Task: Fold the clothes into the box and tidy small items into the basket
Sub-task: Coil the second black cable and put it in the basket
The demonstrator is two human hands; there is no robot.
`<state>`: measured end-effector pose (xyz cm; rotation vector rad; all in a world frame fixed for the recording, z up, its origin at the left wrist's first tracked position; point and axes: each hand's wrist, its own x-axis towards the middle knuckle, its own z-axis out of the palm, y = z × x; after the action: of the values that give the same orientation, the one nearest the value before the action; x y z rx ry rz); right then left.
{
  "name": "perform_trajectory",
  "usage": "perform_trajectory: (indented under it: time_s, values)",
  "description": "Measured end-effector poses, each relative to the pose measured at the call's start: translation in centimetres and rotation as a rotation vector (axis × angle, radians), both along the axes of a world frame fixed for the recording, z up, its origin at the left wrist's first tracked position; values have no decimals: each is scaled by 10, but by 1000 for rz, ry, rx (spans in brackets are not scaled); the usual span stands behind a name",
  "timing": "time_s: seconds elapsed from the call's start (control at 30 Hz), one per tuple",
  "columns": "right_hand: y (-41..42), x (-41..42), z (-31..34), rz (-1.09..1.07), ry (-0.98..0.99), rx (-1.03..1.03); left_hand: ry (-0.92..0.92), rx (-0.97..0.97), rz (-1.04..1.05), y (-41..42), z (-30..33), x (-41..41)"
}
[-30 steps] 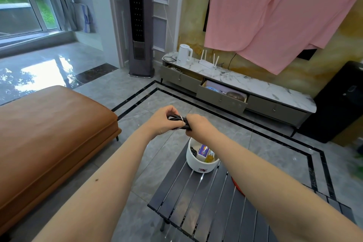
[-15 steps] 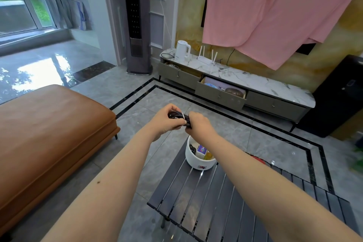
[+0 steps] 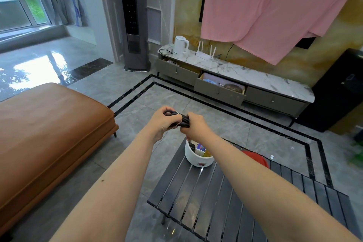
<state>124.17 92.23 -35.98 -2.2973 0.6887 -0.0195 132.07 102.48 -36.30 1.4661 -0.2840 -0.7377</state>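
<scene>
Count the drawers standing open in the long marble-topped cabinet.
2: the left-end drawer, slightly open below the kettle, and the middle drawer, pulled well out. The right one looks closed.

Single view, head-worn wide-angle camera, looking forward and down from standing height. Both forearms run out from the bottom edge, so the left hand and right hand sit near frame centre, close to the lens. Just below them is the slatted table, seen steeply from above, lower right. The orange bench fills the left side. The far wall, with the TV cabinet and pink cloth, takes the top, well apart from the camera. Edges bend from lens distortion. No second view to overlap.
</scene>
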Motion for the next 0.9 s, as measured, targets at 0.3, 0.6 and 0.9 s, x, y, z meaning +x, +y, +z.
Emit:
perform_trajectory:
  time_s: [0.3,0.6,0.9]
  values:
    - [-17,-12,-6,18,-18,134,127,11,-15,-20,-8,-3]
    - [-49,-33,-22,4,-14,126,241,76,-62,-63,-20,-21]
    - [-97,-62,-36,-22,-18,127,450,-31,-96,-114,-42,-48]
